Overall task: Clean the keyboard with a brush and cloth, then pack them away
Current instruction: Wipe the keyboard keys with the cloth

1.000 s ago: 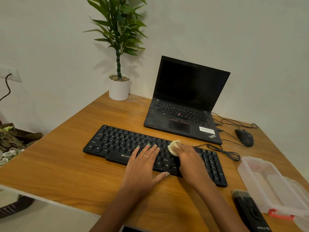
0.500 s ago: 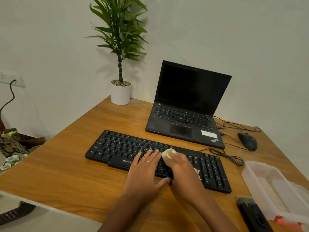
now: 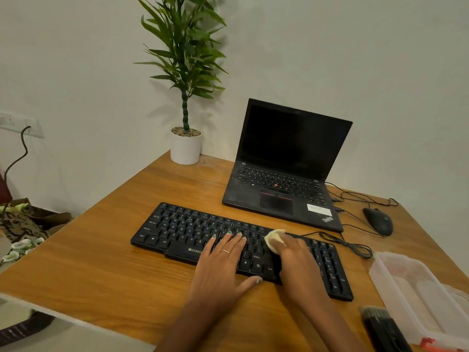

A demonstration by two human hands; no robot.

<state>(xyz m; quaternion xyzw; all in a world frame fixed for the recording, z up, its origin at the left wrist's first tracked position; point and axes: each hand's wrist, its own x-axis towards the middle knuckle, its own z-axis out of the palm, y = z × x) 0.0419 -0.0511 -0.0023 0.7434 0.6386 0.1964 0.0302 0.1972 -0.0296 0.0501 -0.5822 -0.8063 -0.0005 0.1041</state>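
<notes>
Pressing my left hand (image 3: 223,262) flat on the keyboard (image 3: 177,229) — my right hand (image 3: 297,260) grips the cloth (image 3: 274,238) against the keys.

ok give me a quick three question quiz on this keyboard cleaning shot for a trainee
1. True or false: the brush is in the person's left hand.
2. What does the right hand press on the black keyboard?
A. a pale cloth
B. a sponge
C. the mouse
3. Fill in: the clear plastic container lies open at the table's ____ edge, near the brush.

Key:
1. False. The brush lies on the table; the left hand rests flat on the keys.
2. A, the pale cloth.
3. Right.
</notes>
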